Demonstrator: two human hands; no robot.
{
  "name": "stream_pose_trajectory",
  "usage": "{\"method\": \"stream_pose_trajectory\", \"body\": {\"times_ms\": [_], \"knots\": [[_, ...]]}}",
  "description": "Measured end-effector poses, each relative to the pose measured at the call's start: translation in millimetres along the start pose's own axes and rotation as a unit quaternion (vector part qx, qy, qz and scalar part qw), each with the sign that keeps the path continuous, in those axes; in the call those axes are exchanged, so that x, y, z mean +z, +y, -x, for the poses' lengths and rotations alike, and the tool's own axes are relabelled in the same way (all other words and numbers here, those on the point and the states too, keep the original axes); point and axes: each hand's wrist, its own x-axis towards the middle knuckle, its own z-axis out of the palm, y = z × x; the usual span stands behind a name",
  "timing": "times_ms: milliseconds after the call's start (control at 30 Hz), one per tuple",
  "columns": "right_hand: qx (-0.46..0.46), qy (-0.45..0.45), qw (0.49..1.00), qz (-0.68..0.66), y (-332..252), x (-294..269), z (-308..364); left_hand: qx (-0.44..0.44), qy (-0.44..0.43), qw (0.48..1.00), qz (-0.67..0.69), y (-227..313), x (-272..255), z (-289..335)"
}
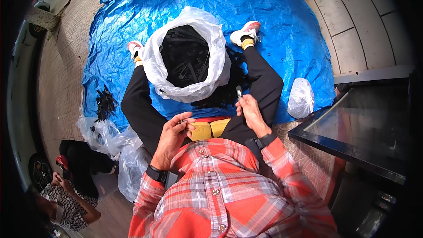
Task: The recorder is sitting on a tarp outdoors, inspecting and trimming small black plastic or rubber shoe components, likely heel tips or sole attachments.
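Black clip: one, right hand pinching; left hand pinching one small piece; one open bag ahead.

Located outdoors in daylight (shadowed in places), on patterned paving partly covered by blue tarp; bordered left by car, right by dark-framed glass.

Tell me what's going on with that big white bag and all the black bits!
A person in a red checked shirt sits with a white plastic bag, filled with black pieces, between their feet. Their right hand pinches a small dark piece. Their left hand is curled; I can't tell what it holds. More black pieces lie on the blue sheet.
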Motion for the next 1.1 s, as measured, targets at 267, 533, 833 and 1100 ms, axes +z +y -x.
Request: {"method": "stream_pose_trajectory", "body": {"times_ms": [267, 533, 833, 1100], "knots": [[-0.341, 0.129, 0.895, 0.257, -56, 32, -74, 0.012, 0.0, 1.0, 0.025, 0, -20, 18], [-0.265, -0.06, 0.852, 0.447, -74, 163, -103, 0.029, 0.013, 0.992, 0.121, 14, -27, 23], [-0.221, -0.16, 0.956, 0.107, -119, 137, -43, 0.075, 0.021, 0.988, 0.137, 33, -30, 17], [-0.115, -0.241, 0.952, 0.15, -86, 84, 42, 0.144, -0.022, 0.989, 0.03, 23, -11, 9]]}}
